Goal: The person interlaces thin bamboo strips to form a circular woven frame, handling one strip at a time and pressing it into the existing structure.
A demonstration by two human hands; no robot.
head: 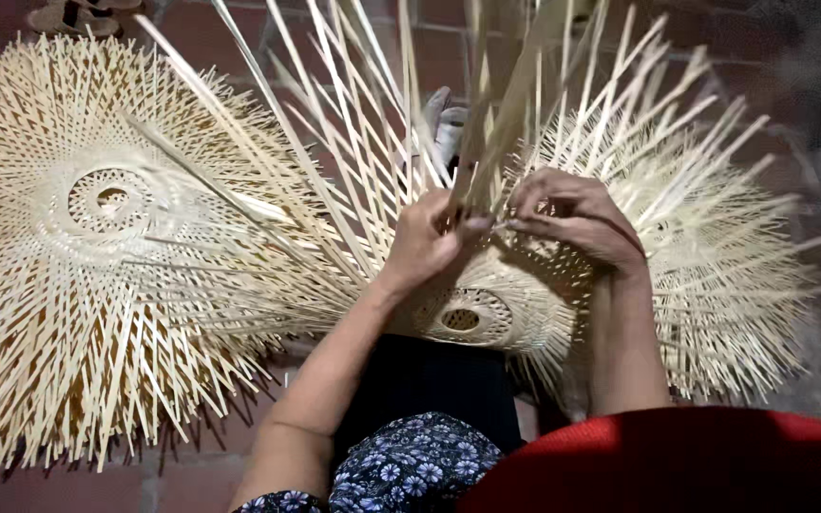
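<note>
Head view, left to right. At far left a finished woven bamboo disc (pixel 106 237) lies flat on the red brick floor (pixel 68 484), its round openwork centre facing up and loose strip ends radiating outward. Centre: a second woven bamboo piece (pixel 467 313) rests on the person's lap, with an oval openwork hub just below the hands and long unwoven strips (pixel 353 123) fanning upward. The left hand (pixel 429 242) is closed around a few upright strips, thumb pressing against them. Just beside it, the right hand (pixel 572 218) is curled, fingertips pinching a thin strip where the two hands nearly meet. At right, the piece's woven edge (pixel 715 256) spreads out with bristling strip ends. Below, a floral garment (pixel 410 470) and a red one (pixel 677 461) are visible.
</note>
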